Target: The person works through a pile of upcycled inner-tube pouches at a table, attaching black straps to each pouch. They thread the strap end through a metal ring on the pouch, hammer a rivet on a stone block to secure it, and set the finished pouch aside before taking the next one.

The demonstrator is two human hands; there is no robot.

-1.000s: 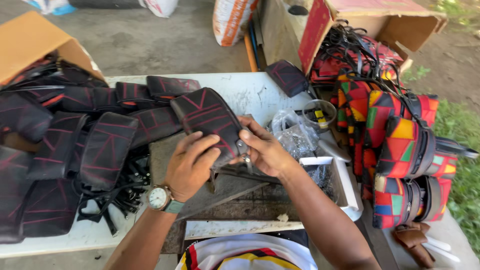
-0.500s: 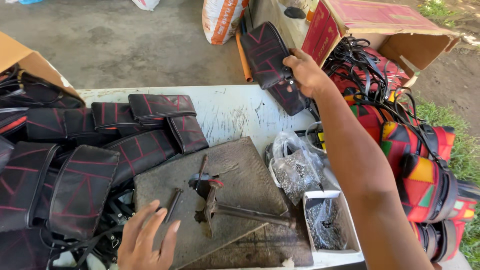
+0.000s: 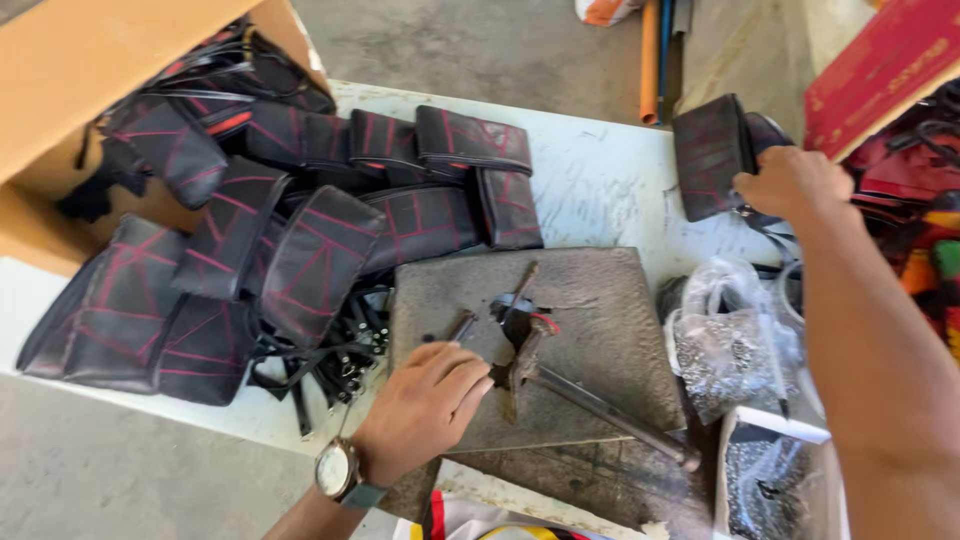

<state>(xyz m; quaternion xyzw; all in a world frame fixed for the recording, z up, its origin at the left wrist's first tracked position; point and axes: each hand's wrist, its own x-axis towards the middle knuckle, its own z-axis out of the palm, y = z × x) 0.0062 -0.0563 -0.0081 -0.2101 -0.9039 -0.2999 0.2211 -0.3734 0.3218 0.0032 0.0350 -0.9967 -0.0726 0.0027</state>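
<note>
The right hand point(image 3: 795, 183) is stretched to the far right of the tabletop point(image 3: 600, 180), its fingers closed on the edge of a black pouch point(image 3: 710, 155) with red stitching, which lies at the tabletop's right edge beside a red box point(image 3: 880, 70). The pouch looks light, soft and floppy, likely to sag if pinched at a corner; a grip along its stiffer top seam would hold it best. The left hand point(image 3: 425, 405), with a watch at the wrist, rests curled on a grey slab point(image 3: 600, 320), fingers touching a metal press tool point(image 3: 520, 340) whose long handle runs right; whether it grips the tool cannot be told. More pouches are heaped to the left point(image 3: 300, 250), spilling from a brown cardboard box point(image 3: 80, 70). Clear bags of small dark fittings point(image 3: 725, 350) sit right of the slab, near a white carton point(image 3: 770, 470).
</note>
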